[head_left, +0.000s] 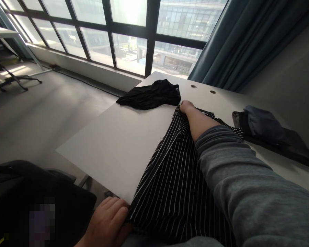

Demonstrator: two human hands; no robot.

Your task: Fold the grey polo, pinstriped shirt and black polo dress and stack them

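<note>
A black shirt with thin white stripes (180, 178) lies spread on the white table, its near end reaching the table's front edge. At its far end, by the collar or shoulder, my right hand (186, 106) is closed on the cloth; my forearm and grey sleeve cover part of the shirt. My left hand (109, 218) is closed at the shirt's near left corner, fingers curled over the cloth at the table edge. Just beyond my right hand lies a crumpled black garment (154, 94).
The white table (105, 144) stretches towards the window, with two round cable holes at its far side. Folded dark clothes (262, 123) lie on the right. A black chair (41, 192) stands at the lower left, another chair (12, 68) farther off. A blue-grey curtain (237, 41) hangs behind.
</note>
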